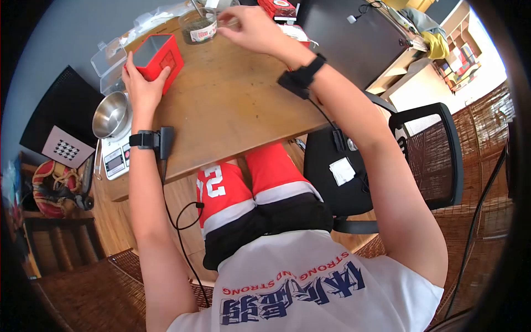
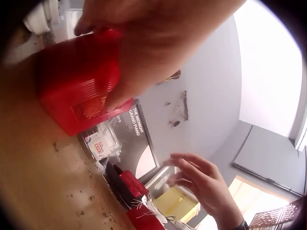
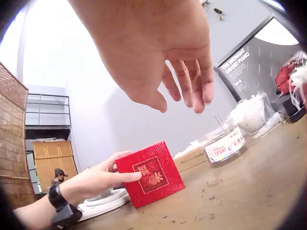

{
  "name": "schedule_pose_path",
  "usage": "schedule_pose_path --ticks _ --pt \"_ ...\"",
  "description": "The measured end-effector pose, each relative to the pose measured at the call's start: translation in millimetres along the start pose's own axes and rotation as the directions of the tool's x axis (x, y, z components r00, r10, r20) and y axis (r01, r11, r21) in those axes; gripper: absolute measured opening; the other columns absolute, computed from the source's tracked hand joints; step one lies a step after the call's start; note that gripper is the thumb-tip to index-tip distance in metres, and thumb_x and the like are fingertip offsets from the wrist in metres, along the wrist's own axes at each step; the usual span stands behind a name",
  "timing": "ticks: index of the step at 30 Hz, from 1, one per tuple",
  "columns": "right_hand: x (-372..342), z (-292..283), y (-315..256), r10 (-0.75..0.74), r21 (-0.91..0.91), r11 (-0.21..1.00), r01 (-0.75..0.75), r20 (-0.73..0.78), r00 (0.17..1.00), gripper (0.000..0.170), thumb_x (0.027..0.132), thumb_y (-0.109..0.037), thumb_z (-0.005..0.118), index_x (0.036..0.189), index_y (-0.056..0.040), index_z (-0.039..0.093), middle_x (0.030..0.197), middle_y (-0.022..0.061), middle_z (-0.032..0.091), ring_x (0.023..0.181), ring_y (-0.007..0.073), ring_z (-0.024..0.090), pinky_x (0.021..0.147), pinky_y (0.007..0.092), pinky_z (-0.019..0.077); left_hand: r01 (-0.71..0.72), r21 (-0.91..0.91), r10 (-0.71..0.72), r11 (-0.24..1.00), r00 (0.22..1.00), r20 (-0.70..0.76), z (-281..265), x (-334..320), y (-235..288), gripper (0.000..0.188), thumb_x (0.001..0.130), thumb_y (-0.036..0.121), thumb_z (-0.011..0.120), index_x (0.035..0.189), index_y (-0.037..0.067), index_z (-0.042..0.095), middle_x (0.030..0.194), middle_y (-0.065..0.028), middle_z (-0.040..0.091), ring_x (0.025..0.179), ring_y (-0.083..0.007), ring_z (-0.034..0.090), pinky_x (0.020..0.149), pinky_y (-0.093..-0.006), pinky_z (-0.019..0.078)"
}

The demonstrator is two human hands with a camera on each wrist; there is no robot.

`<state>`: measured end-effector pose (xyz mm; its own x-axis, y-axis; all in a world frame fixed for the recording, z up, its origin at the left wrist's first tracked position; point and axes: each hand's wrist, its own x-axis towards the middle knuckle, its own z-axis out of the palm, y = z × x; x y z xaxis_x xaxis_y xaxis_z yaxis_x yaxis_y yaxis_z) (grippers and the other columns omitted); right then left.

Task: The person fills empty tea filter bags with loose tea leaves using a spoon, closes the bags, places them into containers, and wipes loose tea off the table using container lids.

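Observation:
My left hand grips a red square box by its sides, thumb on the front face. In the head view the box's mouth is uncovered and shows a grey inside. The right wrist view shows a gold-framed emblem on the box, which leans on the table. My right hand hangs in the air over the table's far side with its fingers loosely bent and nothing in them. Beside its fingertips in the head view is a clear round tub with a white label and a thin stick standing in it.
A steel bowl sits on a white kitchen scale at the table's left. Behind the box lies a clear plastic case with its lid up. Dark crumbs are scattered on the wooden table. An office chair stands at right.

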<state>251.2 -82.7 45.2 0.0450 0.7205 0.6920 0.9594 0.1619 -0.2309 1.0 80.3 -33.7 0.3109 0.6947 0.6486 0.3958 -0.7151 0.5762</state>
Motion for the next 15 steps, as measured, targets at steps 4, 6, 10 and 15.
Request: schedule_pose_path --ticks 4,6,10,15 --pt "-50 -69 14 0.139 -0.013 0.99 -0.139 -0.001 0.99 0.027 0.091 -0.029 0.073 0.099 -0.003 0.076 0.086 0.0129 0.076 0.079 0.0236 0.075 0.076 0.0348 0.0587 -0.055 0.127 0.063 0.99 0.996 -0.059 -5 5 3 0.106 0.079 0.05 0.086 0.157 0.001 0.032 0.155 -0.0371 0.035 0.149 -0.0491 0.03 0.12 -0.0509 0.0323" --pt "-72 -100 24 0.24 -0.085 0.967 -0.241 -0.023 0.971 0.029 0.091 -0.03 0.074 0.098 -0.0023 0.076 0.085 0.0134 0.076 0.077 0.023 0.074 0.075 0.0341 0.0584 -0.061 0.131 0.069 0.99 0.996 -0.055 -12 7 16 0.103 0.08 0.05 0.084 0.156 0.0 0.034 0.156 -0.0376 0.033 0.15 -0.0495 0.027 0.121 -0.0515 0.0299" --pt "-116 -136 54 0.356 -0.204 0.911 -0.358 -0.043 0.933 0.039 0.092 -0.036 0.075 0.091 0.0027 0.074 0.074 0.0125 0.071 0.071 0.02 0.069 0.07 0.0336 0.055 -0.224 0.112 0.243 0.968 0.947 -0.211 -48 -9 85 0.086 0.084 0.041 0.084 0.148 -0.003 0.045 0.152 -0.0334 0.043 0.146 -0.0456 0.038 0.117 -0.0482 0.0367" --pt "-155 -130 101 0.656 -0.392 0.723 -0.569 0.13 0.743 0.054 0.085 -0.051 0.077 0.094 0.0017 0.076 0.081 0.0149 0.074 0.077 0.0251 0.071 0.075 0.0366 0.0563 -0.585 -0.54 0.741 0.605 0.663 0.112 -95 -125 133 0.024 0.081 0.007 0.077 0.104 0.007 0.071 0.1 -0.0086 0.071 0.092 -0.0266 0.067 0.085 -0.04 0.053"
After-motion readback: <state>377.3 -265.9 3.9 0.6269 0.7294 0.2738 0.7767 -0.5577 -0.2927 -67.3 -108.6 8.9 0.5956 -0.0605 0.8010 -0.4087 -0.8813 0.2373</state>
